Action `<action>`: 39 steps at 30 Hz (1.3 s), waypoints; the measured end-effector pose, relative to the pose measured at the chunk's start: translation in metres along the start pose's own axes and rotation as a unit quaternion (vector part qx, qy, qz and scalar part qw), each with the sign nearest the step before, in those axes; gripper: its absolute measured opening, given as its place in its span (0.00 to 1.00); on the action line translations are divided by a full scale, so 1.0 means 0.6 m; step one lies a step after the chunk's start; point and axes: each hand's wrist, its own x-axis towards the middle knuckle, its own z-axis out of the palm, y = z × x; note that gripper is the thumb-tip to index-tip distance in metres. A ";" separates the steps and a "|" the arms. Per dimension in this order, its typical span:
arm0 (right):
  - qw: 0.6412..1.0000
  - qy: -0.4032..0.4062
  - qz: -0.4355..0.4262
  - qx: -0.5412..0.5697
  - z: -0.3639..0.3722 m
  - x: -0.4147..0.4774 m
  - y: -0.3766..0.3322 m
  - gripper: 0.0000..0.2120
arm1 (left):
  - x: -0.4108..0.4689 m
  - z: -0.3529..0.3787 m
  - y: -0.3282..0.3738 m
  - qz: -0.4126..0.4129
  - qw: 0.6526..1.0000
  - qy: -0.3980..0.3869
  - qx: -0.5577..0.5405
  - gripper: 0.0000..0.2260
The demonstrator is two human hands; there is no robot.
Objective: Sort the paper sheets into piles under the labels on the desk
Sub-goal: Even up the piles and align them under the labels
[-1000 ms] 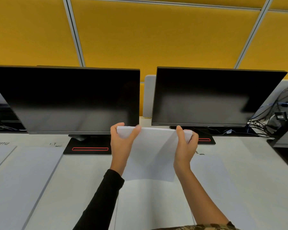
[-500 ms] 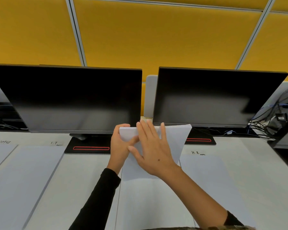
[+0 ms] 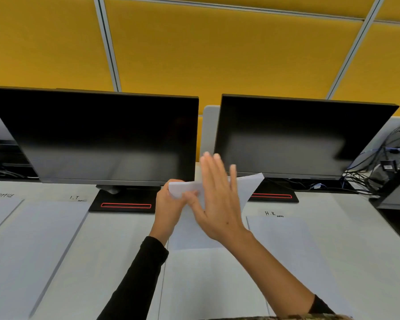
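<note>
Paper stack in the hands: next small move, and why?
Probably pinch the top sheet with the right hand and peel it off. The left hand grips the paper stack at its corner, while the right lies flat and open on it, holding nothing. Labelled piles such as the H.R label wait below.

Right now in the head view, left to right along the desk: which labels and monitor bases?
OFFICE label → I.T label → left monitor base → right monitor base, partly behind the held paper stack → H.R label.
</note>
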 end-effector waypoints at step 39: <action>0.774 0.110 0.354 0.513 0.040 -0.076 0.140 0.26 | -0.015 -0.021 -0.025 -0.037 0.997 -0.035 -0.062 0.16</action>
